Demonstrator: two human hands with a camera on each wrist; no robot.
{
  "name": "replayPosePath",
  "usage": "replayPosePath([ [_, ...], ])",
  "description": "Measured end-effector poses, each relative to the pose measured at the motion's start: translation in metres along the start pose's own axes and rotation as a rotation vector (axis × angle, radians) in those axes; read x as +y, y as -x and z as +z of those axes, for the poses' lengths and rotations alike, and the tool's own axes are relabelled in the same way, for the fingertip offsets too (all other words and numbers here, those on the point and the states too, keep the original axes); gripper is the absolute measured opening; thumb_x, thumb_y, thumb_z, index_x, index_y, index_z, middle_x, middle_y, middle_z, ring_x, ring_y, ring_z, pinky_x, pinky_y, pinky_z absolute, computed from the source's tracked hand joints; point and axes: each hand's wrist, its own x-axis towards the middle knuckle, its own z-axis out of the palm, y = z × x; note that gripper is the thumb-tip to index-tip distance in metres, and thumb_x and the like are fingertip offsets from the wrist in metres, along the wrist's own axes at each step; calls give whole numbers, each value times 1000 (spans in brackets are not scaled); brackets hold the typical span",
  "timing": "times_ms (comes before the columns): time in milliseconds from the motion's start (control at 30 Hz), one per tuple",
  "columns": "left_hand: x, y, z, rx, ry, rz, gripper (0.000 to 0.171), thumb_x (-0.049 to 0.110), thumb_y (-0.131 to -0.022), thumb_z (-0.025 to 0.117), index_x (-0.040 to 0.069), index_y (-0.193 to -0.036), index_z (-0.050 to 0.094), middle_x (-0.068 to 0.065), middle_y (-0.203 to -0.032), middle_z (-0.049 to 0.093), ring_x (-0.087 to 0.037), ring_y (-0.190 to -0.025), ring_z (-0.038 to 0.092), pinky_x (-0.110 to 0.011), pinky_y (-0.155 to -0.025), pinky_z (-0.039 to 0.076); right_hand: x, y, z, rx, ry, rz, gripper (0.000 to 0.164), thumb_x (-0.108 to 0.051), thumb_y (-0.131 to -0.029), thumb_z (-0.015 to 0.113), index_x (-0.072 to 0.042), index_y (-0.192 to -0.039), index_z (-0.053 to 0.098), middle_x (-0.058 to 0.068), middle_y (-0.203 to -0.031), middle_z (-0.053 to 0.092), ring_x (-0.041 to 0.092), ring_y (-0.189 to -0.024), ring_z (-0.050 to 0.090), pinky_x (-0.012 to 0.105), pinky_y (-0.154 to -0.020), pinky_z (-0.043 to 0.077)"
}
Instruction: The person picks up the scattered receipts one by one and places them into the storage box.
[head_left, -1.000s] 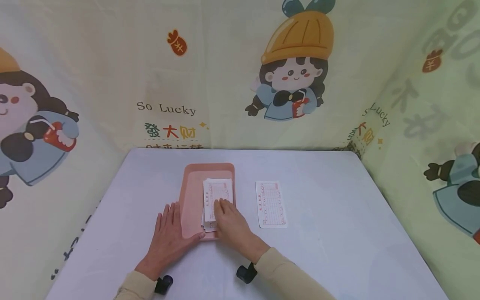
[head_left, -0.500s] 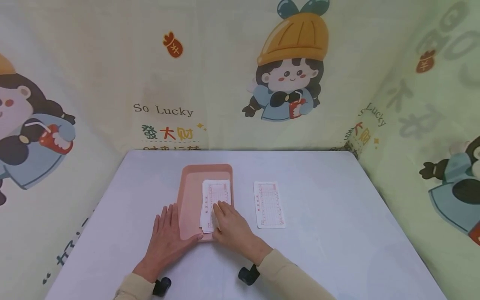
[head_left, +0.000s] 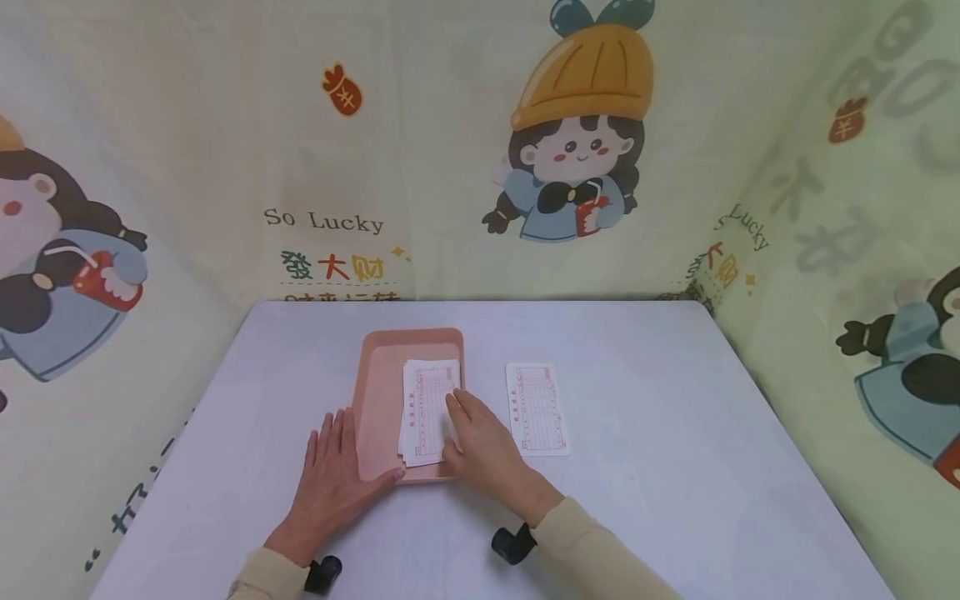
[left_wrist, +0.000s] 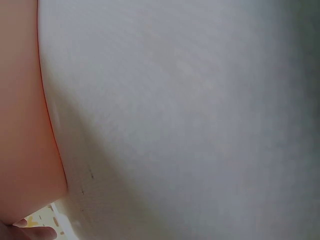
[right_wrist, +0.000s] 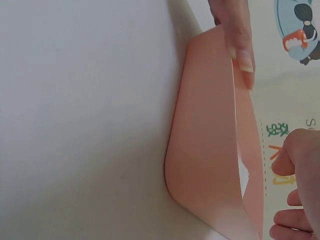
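Observation:
A pink tray (head_left: 377, 392) lies on the table with a stack of white slips (head_left: 429, 400) printed in red along its right half. My left hand (head_left: 333, 471) holds nothing; its straight fingers lie along the tray's left side and the thumb reaches over the near rim, as the right wrist view also shows. Above the tray's right edge hovers my right hand (head_left: 487, 450), thumb and fingers apart, nothing between them in the right wrist view. To its right another red-printed white slip (head_left: 538, 404) lies on the table, partly behind that hand; whether it is single cannot be told.
The white table (head_left: 645, 417) stretches out on both sides of the tray. Patterned cloth (head_left: 450, 150) hangs behind and at the sides. Each wrist carries a black camera, such as the right one (head_left: 513, 545). The left wrist view shows mostly pale tabletop (left_wrist: 175, 100).
My right hand has let go of the top slip, which now lies more in line with the stack, and has drawn back to the right. The left hand keeps its place on the tray.

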Motion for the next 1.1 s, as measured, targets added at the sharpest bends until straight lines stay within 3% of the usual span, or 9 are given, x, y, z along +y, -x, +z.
replayPosePath([
  [633,-3,-1,2,-33,-5,-17,128,79,-75,62,-6,-156,11,-30,-160,21,-48,-150,13,-64,-121,9,29,14,-3,113,27,15,59,-21,-92,64,3,-143,48,18,-149,49,29,-139,48,40,-113,42],
  [1100,-1,-2,1,-59,-13,-35,130,82,-74,59,-6,-156,10,-30,-160,18,-49,-150,11,-64,-121,8,53,28,-6,225,30,-7,57,-14,-86,70,8,-135,54,23,-140,55,36,-131,54,44,-110,46],
])
